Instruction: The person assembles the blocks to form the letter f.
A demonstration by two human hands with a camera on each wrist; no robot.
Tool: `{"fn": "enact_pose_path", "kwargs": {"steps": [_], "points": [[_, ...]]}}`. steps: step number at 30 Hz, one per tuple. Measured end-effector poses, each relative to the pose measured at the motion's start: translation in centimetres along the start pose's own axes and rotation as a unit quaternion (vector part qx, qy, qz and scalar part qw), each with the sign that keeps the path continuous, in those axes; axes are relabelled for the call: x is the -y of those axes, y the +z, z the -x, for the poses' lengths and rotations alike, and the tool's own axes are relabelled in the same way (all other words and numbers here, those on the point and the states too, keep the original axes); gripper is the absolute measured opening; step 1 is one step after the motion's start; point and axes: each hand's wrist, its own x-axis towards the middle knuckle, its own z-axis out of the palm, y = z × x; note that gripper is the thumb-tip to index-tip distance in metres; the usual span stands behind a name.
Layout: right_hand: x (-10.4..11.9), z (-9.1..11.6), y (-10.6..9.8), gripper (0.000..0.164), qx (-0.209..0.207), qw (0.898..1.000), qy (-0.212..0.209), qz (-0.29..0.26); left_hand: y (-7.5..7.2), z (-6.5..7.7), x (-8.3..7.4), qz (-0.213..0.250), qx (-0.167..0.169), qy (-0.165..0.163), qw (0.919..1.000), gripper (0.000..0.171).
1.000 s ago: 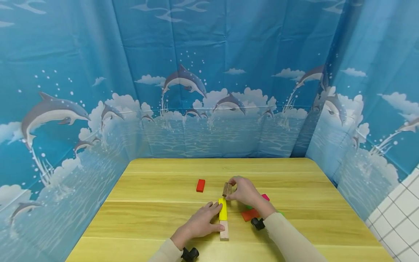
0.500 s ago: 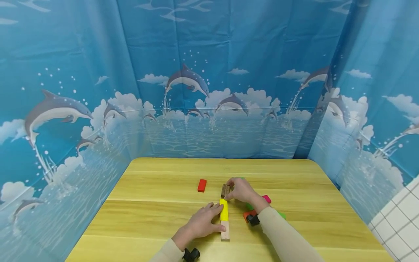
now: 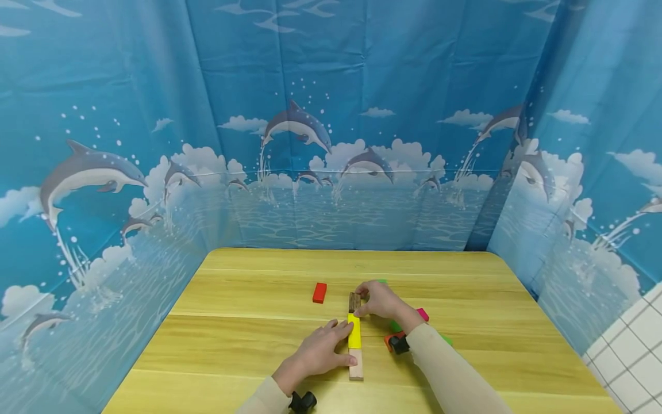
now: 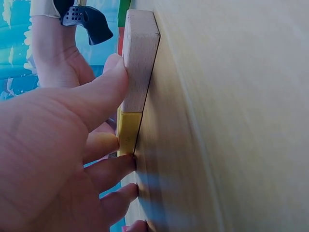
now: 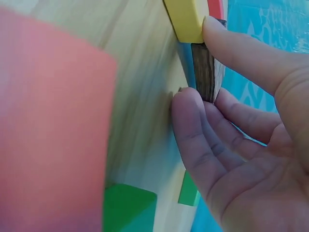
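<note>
Three blocks form a line on the table: a plain wood block nearest me, a yellow block in the middle, and a dark brown wooden block at the far end. My left hand lies along their left side. Its thumb touches the plain block, and its extended fingers rest at the yellow block. My right hand pinches the brown block lengthwise between thumb and fingertips. In the right wrist view, the brown block's near end meets the yellow block.
A red block lies alone to the left of the line. Right of it, partly under my right forearm, are an orange block, a pink block and green blocks. A dolphin-print curtain borders the table.
My right hand has brought the brown block slightly left and nearer, turning it into line against the yellow block's far end. My left hand stays in place.
</note>
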Motion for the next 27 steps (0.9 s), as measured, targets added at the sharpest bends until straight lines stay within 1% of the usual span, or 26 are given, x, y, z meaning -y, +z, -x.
{"fn": "enact_pose_path", "kwargs": {"steps": [5, 9, 14, 21, 27], "points": [[-0.2, 0.11, 0.05, 0.049, 0.014, 0.999, -0.008, -0.038, 0.05, 0.07, 0.11, 0.007, 0.002, -0.007, 0.9999, 0.081], [-0.32, 0.12, 0.25, 0.048, 0.024, 0.998, -0.001, -0.064, 0.19, 0.06, 0.18, 0.011, 0.003, -0.013, 0.9999, 0.082], [-0.35, -0.04, 0.49, 0.048, 0.025, 0.997, 0.006, -0.074, 0.14, 0.13, 0.17, 0.014, 0.002, -0.011, 0.9998, 0.083], [-0.01, -0.03, 0.44, 0.049, 0.021, 0.994, 0.016, -0.109, -0.03, 0.12, 0.17, 0.018, 0.0, -0.005, 0.9998, 0.081], [0.12, 0.03, 0.46, 0.049, 0.023, 0.993, 0.026, -0.109, -0.01, 0.1, 0.16, 0.017, 0.003, -0.007, 0.9998, 0.081]]}}
